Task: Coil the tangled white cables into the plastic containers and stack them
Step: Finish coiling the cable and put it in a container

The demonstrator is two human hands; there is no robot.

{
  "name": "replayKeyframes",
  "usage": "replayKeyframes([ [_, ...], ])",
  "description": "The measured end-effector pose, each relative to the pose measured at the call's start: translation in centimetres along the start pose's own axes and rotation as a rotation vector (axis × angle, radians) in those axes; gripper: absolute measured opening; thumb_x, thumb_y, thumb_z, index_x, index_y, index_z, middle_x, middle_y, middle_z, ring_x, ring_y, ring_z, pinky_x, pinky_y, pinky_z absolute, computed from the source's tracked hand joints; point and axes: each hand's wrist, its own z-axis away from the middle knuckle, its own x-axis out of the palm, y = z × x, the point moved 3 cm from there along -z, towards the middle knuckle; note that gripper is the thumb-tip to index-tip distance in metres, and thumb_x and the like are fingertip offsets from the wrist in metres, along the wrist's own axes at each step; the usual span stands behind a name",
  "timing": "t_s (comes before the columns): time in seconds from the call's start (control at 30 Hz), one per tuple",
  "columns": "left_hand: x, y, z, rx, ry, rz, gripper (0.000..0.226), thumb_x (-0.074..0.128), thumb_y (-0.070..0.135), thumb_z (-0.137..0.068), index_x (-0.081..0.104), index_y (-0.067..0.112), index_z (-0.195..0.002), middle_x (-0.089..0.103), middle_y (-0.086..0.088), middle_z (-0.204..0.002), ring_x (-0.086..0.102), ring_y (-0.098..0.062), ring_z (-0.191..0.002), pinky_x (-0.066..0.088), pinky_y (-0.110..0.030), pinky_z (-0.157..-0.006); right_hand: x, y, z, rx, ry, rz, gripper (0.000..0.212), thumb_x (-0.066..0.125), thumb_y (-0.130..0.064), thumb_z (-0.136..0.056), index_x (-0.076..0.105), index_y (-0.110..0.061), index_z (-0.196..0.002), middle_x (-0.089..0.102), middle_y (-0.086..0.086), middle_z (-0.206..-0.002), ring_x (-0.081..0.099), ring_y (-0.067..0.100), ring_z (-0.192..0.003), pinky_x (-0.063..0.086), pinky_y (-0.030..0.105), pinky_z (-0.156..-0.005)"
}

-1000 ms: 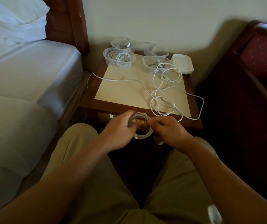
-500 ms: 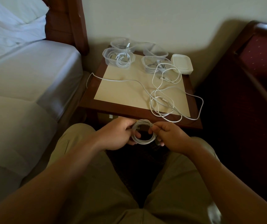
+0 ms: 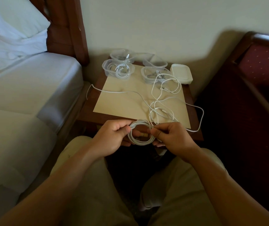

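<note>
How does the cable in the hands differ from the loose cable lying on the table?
The held cable is wound into a tight round coil; the loose cable sprawls in uneven, crossing loops. The coil is off the table, pinched by the left hand and right hand; the loose cable rests on the tabletop, with parts hanging over its left and right edges. Both are thin and white.
</note>
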Motion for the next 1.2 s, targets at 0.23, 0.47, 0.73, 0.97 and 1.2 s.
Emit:
replayKeyframes([
  [0.23,-1.0,1.4,-4.3,-0.003,0.213,0.069,0.025,0.059,0.008,-0.101,0.073,0.022,-0.116,0.078,0.004,-0.098,0.076,-0.013,-0.091,0.064,-0.032,-0.076,-1.0,-2.6,-4.1,-0.050,0.067,0.004,0.017,0.073,-0.014,-0.093,0.078,-0.029,-0.088,0.079,0.000,-0.084,0.077,0.023,-0.080,0.064,0.042,-0.078],
  [0.47,-3.1,4.3,-11.7,0.049,0.176,-0.149,0.017,0.059,0.024,-0.102,0.071,0.032,-0.110,0.076,0.005,-0.098,0.073,-0.016,-0.086,0.064,-0.034,-0.075,-2.7,-4.2,-10.8,-0.027,0.214,0.003,0.011,0.070,-0.014,-0.095,0.079,-0.019,-0.092,0.077,0.004,-0.074,0.076,0.021,-0.073,0.063,0.046,-0.080],
  [0.73,-7.0,6.6,-21.2,0.070,0.310,-0.184,0.022,0.051,0.036,-0.105,0.071,0.028,-0.102,0.075,0.006,-0.097,0.073,-0.017,-0.085,0.061,-0.041,-0.081,-5.6,-6.6,-20.1,-0.027,0.353,-0.045,0.026,0.067,-0.010,-0.096,0.075,-0.021,-0.074,0.076,0.012,-0.074,0.075,0.028,-0.076,0.064,0.038,-0.074],
  [0.97,-12.2,8.3,-29.7,0.138,0.499,-0.499,0.027,0.056,0.015,-0.097,0.072,0.021,-0.118,0.067,0.010,-0.109,0.063,-0.012,-0.101,0.049,-0.024,-0.085,-7.0,-9.0,-31.4,-0.027,0.421,0.021,0.019,0.068,-0.018,-0.097,0.078,-0.018,-0.080,0.076,0.005,-0.070,0.076,0.020,-0.070,0.063,0.044,-0.080],
  [1.2,-15.8,6.9,-37.9,0.007,0.456,-0.682,0.044,0.055,0.016,-0.090,0.060,0.019,-0.134,0.060,-0.004,-0.136,0.056,-0.023,-0.123,0.046,-0.035,-0.103,-6.8,-10.8,-43.3,-0.043,0.453,0.095,0.026,0.074,-0.019,-0.091,0.072,-0.023,-0.066,0.076,0.006,-0.080,0.074,0.027,-0.081,0.063,0.044,-0.081],
])
